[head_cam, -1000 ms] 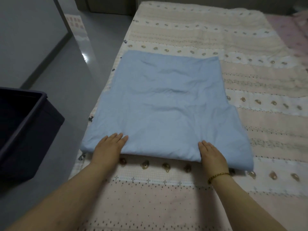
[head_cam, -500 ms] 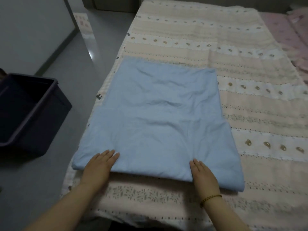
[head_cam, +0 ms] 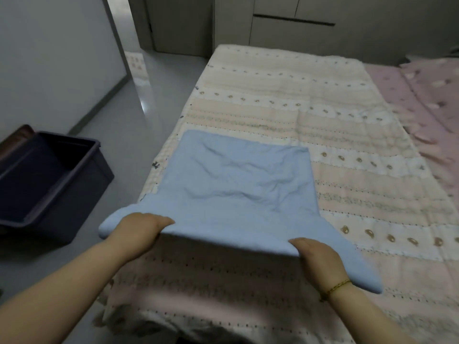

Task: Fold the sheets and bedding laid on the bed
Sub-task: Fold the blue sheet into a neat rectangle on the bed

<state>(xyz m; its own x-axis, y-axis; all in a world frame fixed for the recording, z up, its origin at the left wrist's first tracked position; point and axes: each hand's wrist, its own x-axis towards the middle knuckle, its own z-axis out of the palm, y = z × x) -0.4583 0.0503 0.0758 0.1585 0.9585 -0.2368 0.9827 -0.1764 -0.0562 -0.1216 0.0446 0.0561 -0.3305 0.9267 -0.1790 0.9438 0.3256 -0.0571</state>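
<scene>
Dark bin [head_cam: 84, 202] on floor [head_cam: 159, 95]; perhaps cabinets [head_cam: 293, 28] behind.

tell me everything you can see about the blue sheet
The blue sheet is a pale, plain, soft-looking cloth, already folded into a rough rectangle, with creases across its middle. It lies on the striped quilt, near the quilt's left edge. Its near edge is raised off the quilt, gripped by the left hand and the right hand, and both near corners stick out beyond the hands.
</scene>
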